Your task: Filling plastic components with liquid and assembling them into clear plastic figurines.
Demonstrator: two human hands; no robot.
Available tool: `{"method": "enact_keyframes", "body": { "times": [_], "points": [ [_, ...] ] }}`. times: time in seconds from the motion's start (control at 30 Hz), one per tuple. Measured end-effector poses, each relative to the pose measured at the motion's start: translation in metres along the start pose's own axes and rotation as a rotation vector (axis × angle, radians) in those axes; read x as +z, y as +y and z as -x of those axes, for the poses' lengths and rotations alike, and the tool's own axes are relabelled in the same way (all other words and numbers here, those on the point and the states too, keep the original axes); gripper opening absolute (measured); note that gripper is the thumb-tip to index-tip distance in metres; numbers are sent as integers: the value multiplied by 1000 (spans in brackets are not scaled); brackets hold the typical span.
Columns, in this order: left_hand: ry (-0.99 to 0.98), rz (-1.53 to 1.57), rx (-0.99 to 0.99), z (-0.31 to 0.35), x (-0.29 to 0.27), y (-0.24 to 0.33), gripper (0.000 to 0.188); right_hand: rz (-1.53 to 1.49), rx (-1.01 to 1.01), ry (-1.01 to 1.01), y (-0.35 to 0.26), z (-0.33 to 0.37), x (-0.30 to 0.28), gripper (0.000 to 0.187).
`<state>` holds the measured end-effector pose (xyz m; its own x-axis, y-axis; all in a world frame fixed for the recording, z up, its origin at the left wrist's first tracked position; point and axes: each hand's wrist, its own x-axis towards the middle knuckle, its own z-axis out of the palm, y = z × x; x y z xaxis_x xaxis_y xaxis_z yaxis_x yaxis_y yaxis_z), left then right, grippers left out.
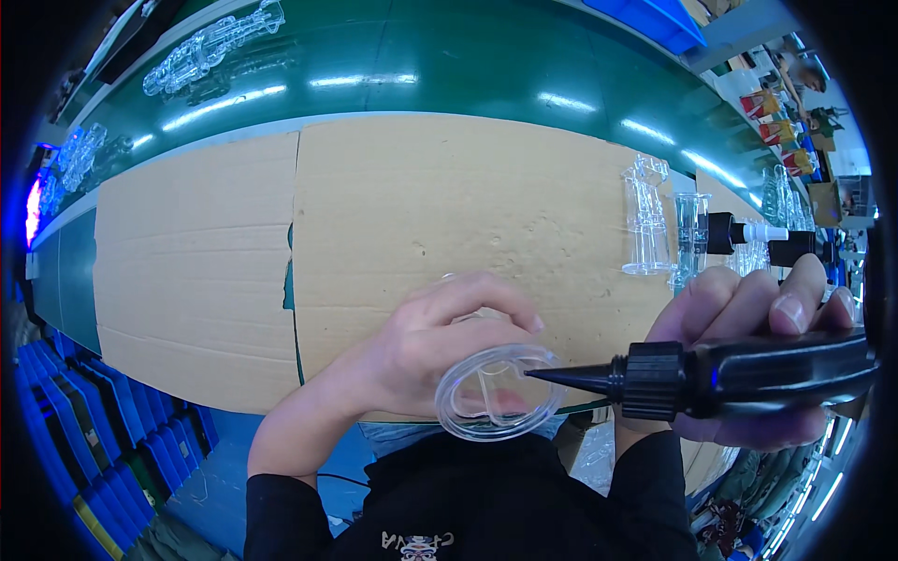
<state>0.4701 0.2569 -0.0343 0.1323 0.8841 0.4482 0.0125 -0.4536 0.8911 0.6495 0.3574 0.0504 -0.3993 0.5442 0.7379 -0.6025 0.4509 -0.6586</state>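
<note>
My left hand [416, 337] curls around a clear plastic round part [451, 418], tilted so its ringed open end faces up toward me. Some of that part is hidden behind my fingers. In my right hand [734, 304] lies a black squeeze bottle [767, 374] with a ribbed collar, its tapered nozzle [575, 377] pointing left. The nozzle's tip appears at the rim of the clear part; whether it touches cannot be made out. Both hands are over the near edge of a cardboard sheet [468, 206].
Clear plastic pieces [645, 224] stand on the cardboard's right side, beside a black-capped bottle [720, 234] with a white tip. More clear parts [210, 51] rest on the green table [468, 70] at the back left. Blue bins [94, 421] sit lower left. Another person [806, 77] is far right.
</note>
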Motion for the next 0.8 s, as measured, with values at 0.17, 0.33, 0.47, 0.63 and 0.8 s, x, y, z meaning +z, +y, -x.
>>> {"method": "enact_keyframes", "body": {
  "times": [0.17, 0.33, 0.47, 0.63, 0.8],
  "points": [
    [6, 26, 63, -2, 2, 0, 26, -28, 27, -42, 1, 2, -1, 65],
    [6, 30, 54, -3, 1, 2, 24, -26, 36, -40, -3, 5, -1, 65],
    [-3, -6, 69, -4, 0, 2, 24, -23, 44, -38, 0, 4, 1, 65],
    [-16, -14, 67, -5, -2, 4, 24, -19, 53, -35, 1, 3, 3, 64],
    [-18, -29, 73, -5, -1, 4, 24, -18, 57, -29, -3, 6, -2, 64]
  ]
}}
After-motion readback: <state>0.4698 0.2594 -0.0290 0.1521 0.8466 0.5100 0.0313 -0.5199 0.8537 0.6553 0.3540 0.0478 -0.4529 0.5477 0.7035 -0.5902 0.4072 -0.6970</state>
